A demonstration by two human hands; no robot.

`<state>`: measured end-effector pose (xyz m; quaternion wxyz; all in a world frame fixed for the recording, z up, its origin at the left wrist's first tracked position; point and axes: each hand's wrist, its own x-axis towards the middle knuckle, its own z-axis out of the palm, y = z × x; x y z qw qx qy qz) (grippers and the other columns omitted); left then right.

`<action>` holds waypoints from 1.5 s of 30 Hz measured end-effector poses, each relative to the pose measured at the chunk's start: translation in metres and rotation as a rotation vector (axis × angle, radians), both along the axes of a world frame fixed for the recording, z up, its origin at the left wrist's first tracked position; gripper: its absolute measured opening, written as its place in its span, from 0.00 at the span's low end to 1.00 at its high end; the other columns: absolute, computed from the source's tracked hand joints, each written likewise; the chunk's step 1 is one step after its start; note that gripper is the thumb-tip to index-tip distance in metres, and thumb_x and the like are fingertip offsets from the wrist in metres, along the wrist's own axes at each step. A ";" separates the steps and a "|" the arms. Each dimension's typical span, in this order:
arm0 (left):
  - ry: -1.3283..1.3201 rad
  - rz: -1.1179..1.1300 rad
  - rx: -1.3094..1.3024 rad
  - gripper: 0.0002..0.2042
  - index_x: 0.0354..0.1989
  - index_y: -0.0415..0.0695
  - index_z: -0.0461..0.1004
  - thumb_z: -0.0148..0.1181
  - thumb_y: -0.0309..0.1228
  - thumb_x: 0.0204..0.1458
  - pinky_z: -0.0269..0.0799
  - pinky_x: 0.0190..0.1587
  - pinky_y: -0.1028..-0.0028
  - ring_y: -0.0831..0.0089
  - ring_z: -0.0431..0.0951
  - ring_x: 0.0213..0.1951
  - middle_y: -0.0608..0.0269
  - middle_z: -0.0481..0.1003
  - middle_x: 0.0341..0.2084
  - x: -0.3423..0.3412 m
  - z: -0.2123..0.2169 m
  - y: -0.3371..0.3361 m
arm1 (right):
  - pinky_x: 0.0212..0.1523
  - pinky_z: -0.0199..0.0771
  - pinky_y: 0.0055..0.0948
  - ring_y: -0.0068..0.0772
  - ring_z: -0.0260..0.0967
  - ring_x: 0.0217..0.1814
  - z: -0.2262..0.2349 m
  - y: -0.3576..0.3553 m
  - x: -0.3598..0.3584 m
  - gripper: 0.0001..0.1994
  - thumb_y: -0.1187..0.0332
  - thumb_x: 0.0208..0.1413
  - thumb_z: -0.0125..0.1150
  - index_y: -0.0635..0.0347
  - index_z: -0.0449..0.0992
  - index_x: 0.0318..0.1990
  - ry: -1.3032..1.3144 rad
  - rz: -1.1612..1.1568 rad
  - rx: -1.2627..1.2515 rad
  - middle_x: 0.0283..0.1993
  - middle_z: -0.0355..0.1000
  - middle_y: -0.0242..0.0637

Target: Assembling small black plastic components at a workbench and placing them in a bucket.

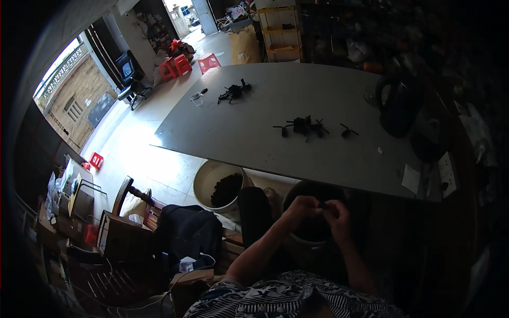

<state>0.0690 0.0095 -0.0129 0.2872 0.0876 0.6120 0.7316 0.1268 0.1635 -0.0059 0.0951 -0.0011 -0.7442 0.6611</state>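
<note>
My left hand and my right hand meet close together above a dark-filled bucket between my legs. Both have their fingers pinched on a small black piece, too dark and small to name. On the table in front lies a cluster of black parts with thin stems, and a single similar black part is to its right. Farther off on the left is another pile of black parts, beside a small clear item.
The grey table spans the view ahead, its near edge just beyond my hands. A white bucket with black pieces stands at left. A dark jug and a white power strip are at right. A wooden chair stands left.
</note>
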 end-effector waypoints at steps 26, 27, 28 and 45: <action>-0.056 0.417 0.019 0.07 0.21 0.47 0.66 0.51 0.30 0.50 0.57 0.23 0.81 0.85 0.62 0.22 0.75 0.62 0.17 0.032 -0.031 0.033 | 0.32 0.69 0.33 0.43 0.71 0.32 -0.020 -0.006 0.001 0.10 0.70 0.42 0.62 0.62 0.69 0.32 -0.065 0.001 0.424 0.29 0.71 0.42; -0.053 0.372 -0.013 0.06 0.22 0.48 0.67 0.52 0.30 0.50 0.58 0.24 0.81 0.85 0.62 0.23 0.75 0.63 0.19 0.030 -0.023 0.034 | 0.33 0.69 0.35 0.47 0.71 0.34 -0.018 -0.003 -0.001 0.11 0.70 0.42 0.62 0.61 0.68 0.33 -0.043 -0.017 0.485 0.30 0.71 0.44; -0.008 0.355 0.103 0.06 0.22 0.48 0.67 0.52 0.30 0.50 0.59 0.24 0.81 0.85 0.63 0.23 0.74 0.63 0.19 0.026 -0.040 0.028 | 0.33 0.69 0.35 0.45 0.71 0.34 -0.018 -0.005 -0.004 0.12 0.68 0.43 0.62 0.61 0.68 0.34 -0.047 0.011 0.505 0.30 0.71 0.44; 0.070 0.000 0.005 0.16 0.42 0.34 0.70 0.55 0.18 0.40 0.68 0.37 0.77 0.76 0.72 0.36 0.61 0.72 0.32 0.019 -0.050 0.032 | 0.40 0.67 0.28 0.30 0.68 0.38 -0.075 0.016 -0.028 0.22 0.53 0.60 0.41 0.65 0.74 0.39 -0.436 0.170 -0.737 0.32 0.71 0.39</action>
